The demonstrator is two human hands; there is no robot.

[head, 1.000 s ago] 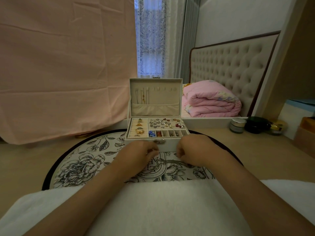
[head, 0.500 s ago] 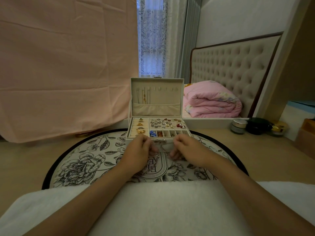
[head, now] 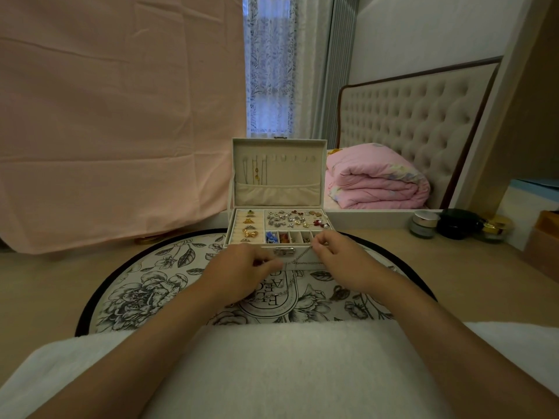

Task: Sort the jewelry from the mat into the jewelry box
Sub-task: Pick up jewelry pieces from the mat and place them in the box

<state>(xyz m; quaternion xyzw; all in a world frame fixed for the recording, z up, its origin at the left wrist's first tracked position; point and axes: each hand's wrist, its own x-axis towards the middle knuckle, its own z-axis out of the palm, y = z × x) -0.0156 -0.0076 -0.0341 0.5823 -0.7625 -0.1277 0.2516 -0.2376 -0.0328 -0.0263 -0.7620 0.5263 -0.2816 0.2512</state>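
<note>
A silver chain necklace (head: 303,255) is held up just in front of the open jewelry box (head: 296,176), above the round floral mat (head: 145,285) laid on the beige surface (head: 45,282). One part of it is pinched between thumb and forefinger of the right hand (head: 338,258), whose other fingers are loosely curled. From there the chain slants down towards the left hand (head: 242,267), whose fingers are curled in and seem to pinch it too, though that contact is partly hidden. The remaining length hangs between the hands and trails in a loop on the mat, just below the left hand's fingertips.

The chain is judged very light, wholly limp and fine-linked, so it can be expected to sag, swing and knot easily, and it may snag on the box's lock or front rim. It is best taken near its ends with a fingertip pinch and drawn out between both hands, so that the slack is lifted off the mat. The hooks in the lid, where other thin chains are hung, are judged the likely place for it.
</note>
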